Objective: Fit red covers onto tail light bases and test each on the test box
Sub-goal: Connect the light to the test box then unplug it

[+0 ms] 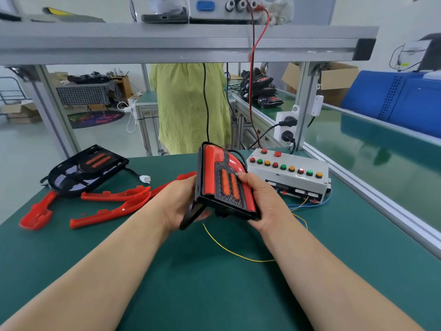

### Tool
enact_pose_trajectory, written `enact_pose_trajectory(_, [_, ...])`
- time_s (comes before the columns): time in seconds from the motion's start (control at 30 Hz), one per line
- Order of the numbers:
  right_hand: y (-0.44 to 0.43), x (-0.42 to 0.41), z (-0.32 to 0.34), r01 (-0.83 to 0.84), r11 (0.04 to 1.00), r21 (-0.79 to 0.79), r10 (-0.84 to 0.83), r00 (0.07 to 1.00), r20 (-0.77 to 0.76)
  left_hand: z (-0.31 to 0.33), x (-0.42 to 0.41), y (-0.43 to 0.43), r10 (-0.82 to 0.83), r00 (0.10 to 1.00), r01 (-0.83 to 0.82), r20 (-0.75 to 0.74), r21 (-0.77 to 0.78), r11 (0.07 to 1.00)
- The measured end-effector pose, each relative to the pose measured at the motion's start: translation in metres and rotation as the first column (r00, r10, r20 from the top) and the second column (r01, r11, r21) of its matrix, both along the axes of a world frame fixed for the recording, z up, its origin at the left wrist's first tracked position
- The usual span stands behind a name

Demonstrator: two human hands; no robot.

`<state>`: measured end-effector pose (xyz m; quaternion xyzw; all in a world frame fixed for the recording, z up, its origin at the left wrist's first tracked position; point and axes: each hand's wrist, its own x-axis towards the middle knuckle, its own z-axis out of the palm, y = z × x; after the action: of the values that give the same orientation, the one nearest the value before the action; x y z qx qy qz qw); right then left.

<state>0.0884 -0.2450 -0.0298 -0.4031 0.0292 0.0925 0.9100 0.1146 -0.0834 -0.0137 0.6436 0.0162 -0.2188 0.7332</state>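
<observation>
Head view, hands (177, 203) (261, 199) gripping red-covered tail light (224, 185), test box (303, 185) near.

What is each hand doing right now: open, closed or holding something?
The left hand grips the tail light.
The right hand grips the same tail light.
</observation>
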Motion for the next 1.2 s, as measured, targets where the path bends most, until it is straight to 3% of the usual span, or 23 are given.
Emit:
enact_pose_trajectory(0.1, [0.0,0.001,-0.002,0.053,0.996,-0.065,-0.053,0.999,0.007,0.007,0.001,0.004,-0.031,0.997,0.031,-0.072,0.004,1.0])
enact_pose_trajectory(0.23, [0.0,0.0,-0.001,0.092,0.986,-0.141,-0.088,0.996,0.03,0.021,-0.002,0.016,-0.071,0.982,0.035,-0.175,-0.205,0.978])
enact_pose_trajectory(0.33, [-0.002,-0.001,0.001,0.129,0.979,-0.159,-0.123,0.991,0.049,0.024,-0.011,0.029,-0.162,0.974,0.104,-0.16,-0.317,0.943])
enact_pose_trajectory(0.43, [-0.001,-0.003,0.003,0.163,0.959,-0.233,-0.151,0.986,0.069,0.025,-0.023,0.037,-0.239,0.961,0.176,-0.142,-0.354,0.919])
enact_pose_trajectory(0.57, [0.005,-0.006,0.004,0.196,0.941,-0.275,-0.175,0.98,0.098,0.023,-0.029,0.042,-0.227,0.966,0.179,-0.128,-0.308,0.935])
enact_pose_trajectory(0.73, [0.003,-0.006,0.004,0.215,0.953,-0.212,-0.219,0.976,0.007,0.012,-0.035,0.044,0.002,0.971,-0.076,-0.241,-0.301,0.951])
enact_pose_trajectory(0.87, [-0.004,-0.004,0.003,0.262,0.955,-0.136,-0.275,0.958,-0.085,-0.004,-0.046,0.05,0.118,0.923,-0.251,-0.365,-0.342,0.906])
enact_pose_trajectory(1.0, [-0.006,-0.001,-0.002,0.307,0.944,-0.124,-0.322,0.938,-0.128,-0.012,-0.059,0.052,0.122,0.928,-0.253,-0.352,-0.355,0.9])
enact_pose_trajectory(1.07, [-0.006,-0.001,-0.003,0.326,0.936,-0.13,-0.343,0.93,-0.135,-0.018,-0.066,0.049,0.109,0.97,-0.154,-0.216,-0.201,0.968])
enact_pose_trajectory(1.1, [-0.007,0.0,-0.004,0.333,0.934,-0.133,-0.35,0.927,-0.135,-0.02,-0.072,0.047,0.102,0.992,-0.104,-0.07,-0.021,0.994])
enact_pose_trajectory(1.13, [-0.007,0.0,-0.004,0.337,0.931,-0.138,-0.355,0.925,-0.134,-0.02,-0.076,0.045,0.055,0.991,-0.08,0.124,0.209,0.975])
enact_pose_trajectory(1.2, [-0.007,0.0,-0.005,0.343,0.927,-0.154,-0.363,0.923,-0.129,-0.019,-0.082,0.042,-0.18,0.876,-0.148,0.448,0.604,0.783])
